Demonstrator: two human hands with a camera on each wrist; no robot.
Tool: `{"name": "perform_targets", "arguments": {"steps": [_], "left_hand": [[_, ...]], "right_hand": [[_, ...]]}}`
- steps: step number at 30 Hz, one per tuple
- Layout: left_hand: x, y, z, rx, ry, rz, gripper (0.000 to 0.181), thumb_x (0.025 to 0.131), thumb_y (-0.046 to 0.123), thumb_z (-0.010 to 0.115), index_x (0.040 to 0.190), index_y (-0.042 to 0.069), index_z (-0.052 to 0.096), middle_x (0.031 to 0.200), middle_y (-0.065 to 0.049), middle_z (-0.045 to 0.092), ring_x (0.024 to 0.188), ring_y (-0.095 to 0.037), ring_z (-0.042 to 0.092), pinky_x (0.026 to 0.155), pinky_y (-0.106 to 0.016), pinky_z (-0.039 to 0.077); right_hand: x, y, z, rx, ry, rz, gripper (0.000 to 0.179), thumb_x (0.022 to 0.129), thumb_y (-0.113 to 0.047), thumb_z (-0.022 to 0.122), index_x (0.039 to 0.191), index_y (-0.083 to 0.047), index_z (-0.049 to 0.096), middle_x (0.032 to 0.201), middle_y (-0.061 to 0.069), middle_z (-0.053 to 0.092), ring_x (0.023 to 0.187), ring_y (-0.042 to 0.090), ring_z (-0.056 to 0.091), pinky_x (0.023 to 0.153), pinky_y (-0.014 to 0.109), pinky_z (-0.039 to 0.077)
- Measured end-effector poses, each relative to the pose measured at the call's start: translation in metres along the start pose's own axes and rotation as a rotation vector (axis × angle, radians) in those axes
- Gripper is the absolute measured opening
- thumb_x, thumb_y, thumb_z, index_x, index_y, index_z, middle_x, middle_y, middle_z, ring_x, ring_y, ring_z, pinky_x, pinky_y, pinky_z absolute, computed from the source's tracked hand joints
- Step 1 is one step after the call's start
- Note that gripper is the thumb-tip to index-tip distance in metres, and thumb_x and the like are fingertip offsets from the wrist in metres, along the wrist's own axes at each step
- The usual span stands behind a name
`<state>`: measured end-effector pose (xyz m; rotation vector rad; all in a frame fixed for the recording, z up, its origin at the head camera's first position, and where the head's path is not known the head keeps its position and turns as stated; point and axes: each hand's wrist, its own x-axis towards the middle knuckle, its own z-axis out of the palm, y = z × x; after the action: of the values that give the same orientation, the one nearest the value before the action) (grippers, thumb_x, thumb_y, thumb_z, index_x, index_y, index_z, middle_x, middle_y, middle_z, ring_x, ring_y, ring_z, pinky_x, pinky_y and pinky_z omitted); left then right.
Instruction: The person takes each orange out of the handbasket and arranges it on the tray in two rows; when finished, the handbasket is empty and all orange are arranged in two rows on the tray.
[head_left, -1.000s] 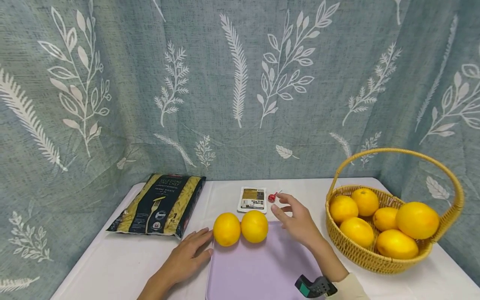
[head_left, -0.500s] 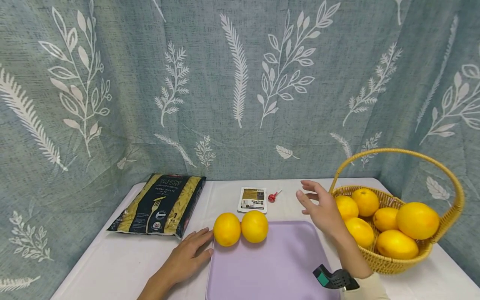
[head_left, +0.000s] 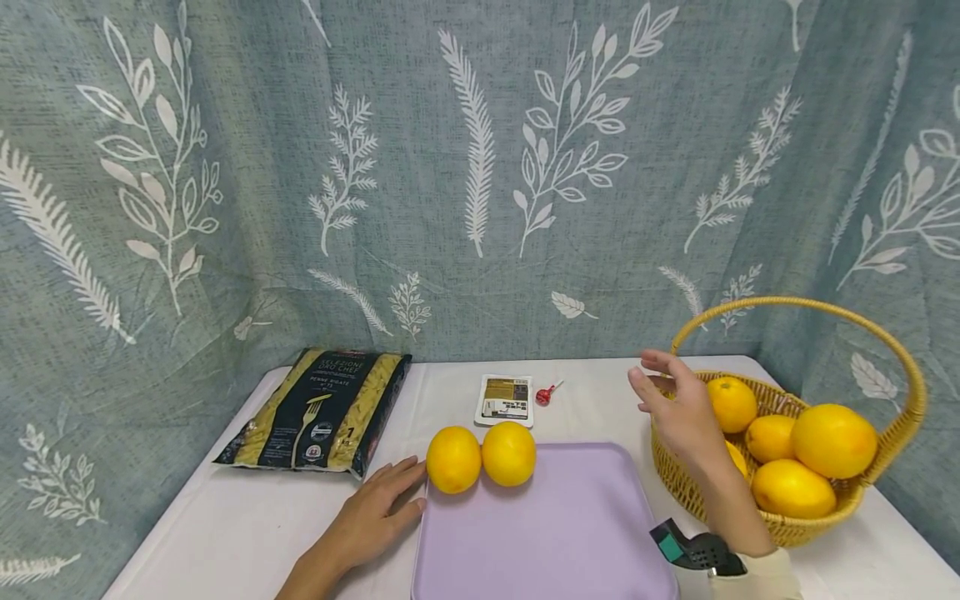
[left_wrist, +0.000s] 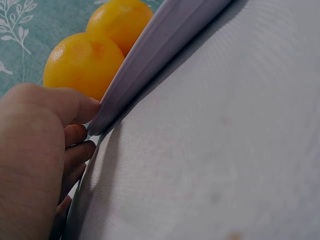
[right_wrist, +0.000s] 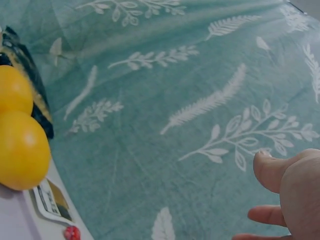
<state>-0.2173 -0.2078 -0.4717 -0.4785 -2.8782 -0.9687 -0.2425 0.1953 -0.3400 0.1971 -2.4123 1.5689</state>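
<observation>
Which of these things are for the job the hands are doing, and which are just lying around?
Probably for the job:
lilac tray, left hand at its edge
two yellow fruits on it
wicker basket with more fruit, near the right hand

Probably just lying about:
pasta bag
flat packet
red lollipop

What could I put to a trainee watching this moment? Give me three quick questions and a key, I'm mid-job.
1. How many round fruits sit on the tray?
2. True or false: the right hand holds nothing.
3. Which of these lies nearest the lollipop?
A) the pasta bag
B) the small flat packet
C) the basket

Key
1. Two, side by side near its far left corner.
2. True; its thumb and fingers are apart with nothing between them.
3. B, just left of the lollipop in the head view.
</observation>
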Motion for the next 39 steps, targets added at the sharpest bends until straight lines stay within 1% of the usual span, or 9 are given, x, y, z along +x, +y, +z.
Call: {"name": "perform_targets", "arguments": {"steps": [4, 6, 8, 11, 17, 24, 27, 33, 39], "left_hand": [[0.0, 0.0, 0.0, 0.004, 0.008, 0.014, 0.052, 0.095, 0.03, 0.066, 0.144, 0.012, 0.059, 0.151, -0.01, 0.053, 0.143, -0.032, 0.044, 0.124, -0.054, 0.026], [0.0, -0.001, 0.0, 0.012, 0.013, 0.027, 0.052, 0.096, 0.03, 0.066, 0.144, 0.012, 0.059, 0.15, -0.01, 0.054, 0.143, -0.032, 0.045, 0.123, -0.053, 0.027], [0.0, -0.001, 0.0, 0.018, 0.018, 0.04, 0.052, 0.096, 0.031, 0.065, 0.144, 0.012, 0.059, 0.15, -0.011, 0.054, 0.142, -0.033, 0.046, 0.123, -0.053, 0.027], [0.0, -0.001, 0.0, 0.024, 0.019, 0.045, 0.052, 0.096, 0.031, 0.065, 0.144, 0.013, 0.059, 0.15, -0.01, 0.054, 0.142, -0.032, 0.046, 0.123, -0.052, 0.028], [0.001, -0.001, -0.001, 0.021, 0.016, 0.048, 0.052, 0.096, 0.032, 0.065, 0.144, 0.013, 0.059, 0.15, -0.01, 0.054, 0.142, -0.032, 0.046, 0.123, -0.053, 0.028], [0.001, -0.002, 0.0, 0.027, 0.007, 0.033, 0.052, 0.096, 0.031, 0.065, 0.144, 0.012, 0.058, 0.151, -0.01, 0.053, 0.143, -0.031, 0.045, 0.124, -0.052, 0.027], [0.001, -0.002, 0.0, 0.03, 0.005, 0.028, 0.052, 0.096, 0.03, 0.065, 0.145, 0.012, 0.058, 0.151, -0.009, 0.053, 0.143, -0.03, 0.045, 0.124, -0.051, 0.026], [0.001, -0.002, -0.001, 0.033, 0.016, 0.049, 0.052, 0.096, 0.032, 0.065, 0.144, 0.012, 0.059, 0.15, -0.01, 0.054, 0.142, -0.032, 0.046, 0.123, -0.053, 0.028], [0.001, -0.002, 0.001, 0.023, 0.022, 0.05, 0.052, 0.096, 0.03, 0.066, 0.144, 0.011, 0.059, 0.149, -0.01, 0.055, 0.141, -0.032, 0.047, 0.123, -0.052, 0.028]], "right_hand": [[0.0, 0.0, -0.006, -0.035, 0.033, -0.006, 0.064, 0.103, -0.044, 0.056, 0.151, -0.005, 0.042, 0.149, 0.021, 0.045, 0.127, 0.035, 0.054, 0.085, 0.018, 0.057], [-0.001, 0.001, -0.01, -0.058, 0.053, -0.003, 0.065, 0.103, -0.047, 0.055, 0.151, -0.005, 0.042, 0.15, 0.022, 0.045, 0.129, 0.037, 0.052, 0.092, 0.025, 0.056], [-0.001, 0.002, -0.013, -0.073, 0.071, 0.004, 0.067, 0.102, -0.05, 0.054, 0.151, -0.006, 0.042, 0.15, 0.022, 0.045, 0.132, 0.039, 0.049, 0.101, 0.039, 0.053], [-0.003, 0.004, -0.019, -0.078, 0.1, 0.008, 0.067, 0.103, -0.05, 0.053, 0.151, -0.005, 0.043, 0.15, 0.022, 0.045, 0.136, 0.041, 0.044, 0.107, 0.056, 0.044], [-0.004, 0.005, -0.03, -0.073, 0.16, 0.039, 0.068, 0.103, -0.049, 0.053, 0.152, -0.003, 0.041, 0.151, 0.023, 0.043, 0.14, 0.044, 0.038, 0.11, 0.064, 0.038], [-0.005, 0.009, -0.044, -0.11, 0.25, 0.086, 0.068, 0.103, -0.051, 0.051, 0.153, -0.006, 0.041, 0.154, 0.02, 0.043, 0.142, 0.042, 0.036, 0.11, 0.065, 0.039], [-0.005, 0.013, -0.05, -0.118, 0.309, 0.091, 0.065, 0.103, -0.049, 0.052, 0.152, -0.007, 0.043, 0.154, 0.019, 0.044, 0.142, 0.04, 0.037, 0.11, 0.063, 0.039], [-0.004, 0.021, -0.061, -0.096, 0.439, 0.121, 0.056, 0.103, -0.039, 0.057, 0.149, -0.008, 0.049, 0.151, 0.015, 0.048, 0.141, 0.033, 0.04, 0.111, 0.055, 0.04], [-0.006, 0.025, -0.068, -0.115, 0.497, 0.145, 0.056, 0.102, -0.038, 0.058, 0.148, -0.008, 0.05, 0.152, 0.014, 0.048, 0.144, 0.032, 0.04, 0.115, 0.055, 0.039]]}}
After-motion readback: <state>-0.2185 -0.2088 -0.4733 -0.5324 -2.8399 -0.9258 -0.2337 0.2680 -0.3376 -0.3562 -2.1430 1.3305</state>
